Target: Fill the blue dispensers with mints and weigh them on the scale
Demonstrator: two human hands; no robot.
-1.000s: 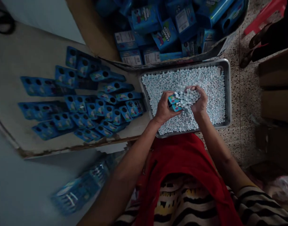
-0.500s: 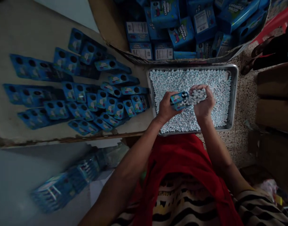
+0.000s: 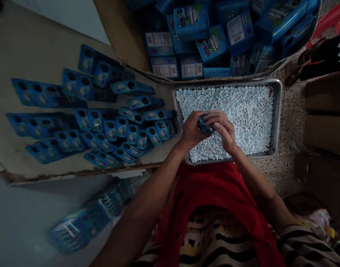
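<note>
My left hand (image 3: 190, 129) is wrapped around a small blue candy box (image 3: 202, 128), above the left part of a metal tray (image 3: 278, 111). Whether a second box is in that grip I cannot tell. My right hand (image 3: 225, 131) lies against the box from the right, its fingers bent over the top and the thumb pressing near its edge. Any candies inside that hand are hidden. Small white and pale blue candies (image 3: 242, 118) fill the tray beneath both hands.
Several blue candy boxes (image 3: 121, 126) with dark round openings stand in rows on the table (image 3: 42, 170) at left. Beyond the tray is a large carton (image 3: 111, 33) full of blue boxes. Brown cartons (image 3: 325, 133) stand at right; another person's foot (image 3: 292, 77) shows there.
My right hand, cupped and full of candies half a second ago, has moved left onto the box and turned its fingers over it. My left hand keeps its hold.
</note>
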